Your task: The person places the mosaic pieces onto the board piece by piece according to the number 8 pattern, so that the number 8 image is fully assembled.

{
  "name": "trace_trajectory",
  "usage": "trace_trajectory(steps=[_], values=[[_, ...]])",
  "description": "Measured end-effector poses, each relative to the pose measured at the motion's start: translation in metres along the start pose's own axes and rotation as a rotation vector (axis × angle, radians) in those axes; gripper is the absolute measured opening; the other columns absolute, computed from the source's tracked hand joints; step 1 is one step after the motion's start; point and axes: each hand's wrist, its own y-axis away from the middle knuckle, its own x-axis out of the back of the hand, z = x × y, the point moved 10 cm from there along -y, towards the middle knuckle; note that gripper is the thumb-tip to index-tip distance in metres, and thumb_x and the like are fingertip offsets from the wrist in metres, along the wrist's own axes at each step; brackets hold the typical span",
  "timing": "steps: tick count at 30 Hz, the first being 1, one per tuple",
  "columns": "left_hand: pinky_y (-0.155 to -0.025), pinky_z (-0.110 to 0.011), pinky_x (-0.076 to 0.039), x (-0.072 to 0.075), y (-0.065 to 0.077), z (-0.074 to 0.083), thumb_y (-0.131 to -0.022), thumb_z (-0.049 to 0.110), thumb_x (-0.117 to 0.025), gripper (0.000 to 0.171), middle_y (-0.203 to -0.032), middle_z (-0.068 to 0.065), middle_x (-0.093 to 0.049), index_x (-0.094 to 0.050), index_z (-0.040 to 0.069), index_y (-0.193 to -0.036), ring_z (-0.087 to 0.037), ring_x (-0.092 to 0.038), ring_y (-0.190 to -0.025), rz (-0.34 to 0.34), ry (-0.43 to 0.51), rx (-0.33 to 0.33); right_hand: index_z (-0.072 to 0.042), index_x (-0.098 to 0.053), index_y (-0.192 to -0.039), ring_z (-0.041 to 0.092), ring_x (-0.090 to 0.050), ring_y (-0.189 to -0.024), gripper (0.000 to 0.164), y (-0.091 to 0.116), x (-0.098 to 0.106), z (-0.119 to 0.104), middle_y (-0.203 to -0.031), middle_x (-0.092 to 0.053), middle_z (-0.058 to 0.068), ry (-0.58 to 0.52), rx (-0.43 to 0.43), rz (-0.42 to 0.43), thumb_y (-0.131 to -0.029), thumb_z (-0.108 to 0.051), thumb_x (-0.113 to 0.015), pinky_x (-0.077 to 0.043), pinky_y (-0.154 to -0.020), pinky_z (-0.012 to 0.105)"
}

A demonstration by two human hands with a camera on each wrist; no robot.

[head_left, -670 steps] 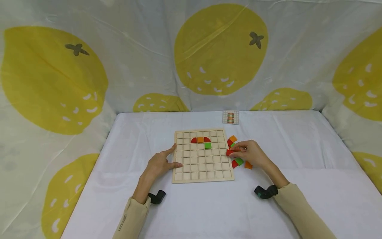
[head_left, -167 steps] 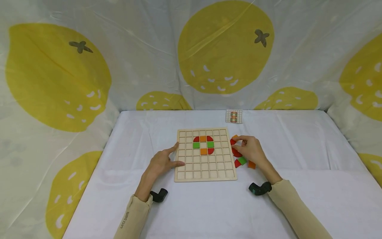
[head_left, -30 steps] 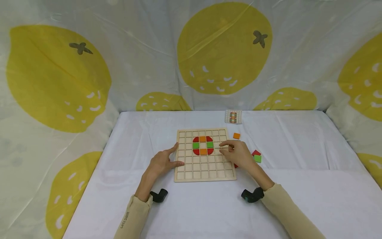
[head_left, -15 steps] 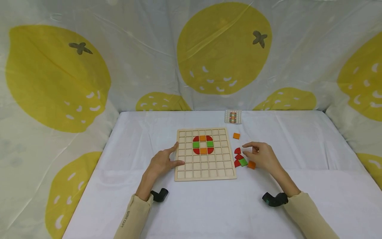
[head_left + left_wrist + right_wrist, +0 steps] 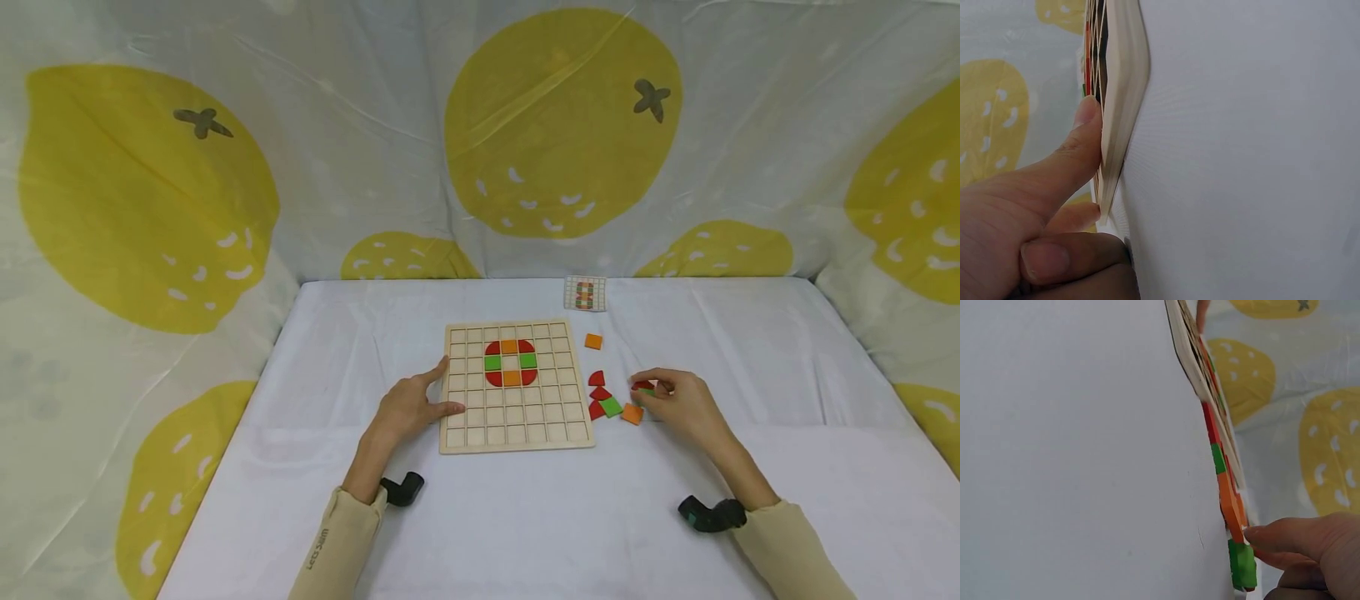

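A wooden grid board point(image 5: 465, 433) lies on the table, holding a ring of red, orange and green tiles point(image 5: 492, 363). My left hand point(image 5: 402, 410) rests at its left edge, thumb on the board's top and index finger against the side. The left wrist view shows the other fingers bent below. Right of the board, my right hand point(image 5: 686, 406) reaches to a red tile point(image 5: 642, 385) and a green tile point(image 5: 1243, 565), thumb and index finger around the red one. Whether they pinch it cannot be told. Part of the green tile is hidden behind the thumb in the head view.
Between board and right hand lie loose red tiles point(image 5: 597, 378), a green tile point(image 5: 611, 407) and an orange tile point(image 5: 633, 414). Another orange tile point(image 5: 593, 342) sits farther back. A small pattern card point(image 5: 585, 293) lies behind the board. Lemon-printed cloth point(image 5: 375, 150) walls the table.
Over the last second my right hand has moved right, from above the board to the red and green tiles. Earlier, more tiles came onto the board, forming the ring. My left hand has stayed put.
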Motion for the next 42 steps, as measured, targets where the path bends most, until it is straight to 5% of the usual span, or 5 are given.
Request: trace_trajectory(steps=[8, 24, 42], values=[[-0.095, -0.048, -0.053, -0.001, -0.001, -0.001, -0.087, 0.044, -0.081, 0.093, -0.153, -0.026, -0.050, -0.034, 0.017, -0.162, -0.036, -0.059, -0.133, 0.006, 0.000, -0.006, -0.006, -0.075, -0.120, 0.014, -0.035, -0.058, 0.030, 0.004, 0.010, 0.012, -0.063, -0.039, -0.001, 0.020, -0.046, 0.011, -0.093, -0.020, -0.077, -0.027, -0.051, 0.026], [-0.105, -0.054, -0.050, -0.002, 0.001, -0.006, -0.088, 0.044, -0.081, 0.093, -0.156, -0.026, -0.047, -0.033, 0.017, -0.163, -0.041, -0.050, -0.142, -0.004, 0.003, 0.012, -0.002, -0.077, -0.113, 0.018, -0.038, -0.058, 0.031, -0.003, 0.008, 0.005, -0.060, -0.040, 0.000, 0.042, -0.058, 0.041, -0.093, -0.026, -0.079, -0.026, -0.051, 0.027], [-0.101, -0.052, -0.052, 0.000, 0.000, -0.001, -0.087, 0.044, -0.081, 0.093, -0.154, -0.026, -0.049, -0.034, 0.015, -0.162, -0.039, -0.055, -0.138, 0.006, -0.008, -0.009, 0.002, -0.076, -0.112, 0.017, -0.038, -0.055, 0.030, -0.004, 0.006, 0.000, -0.059, -0.041, 0.000, 0.074, 0.007, 0.053, -0.089, -0.017, -0.081, -0.026, -0.051, 0.024]])
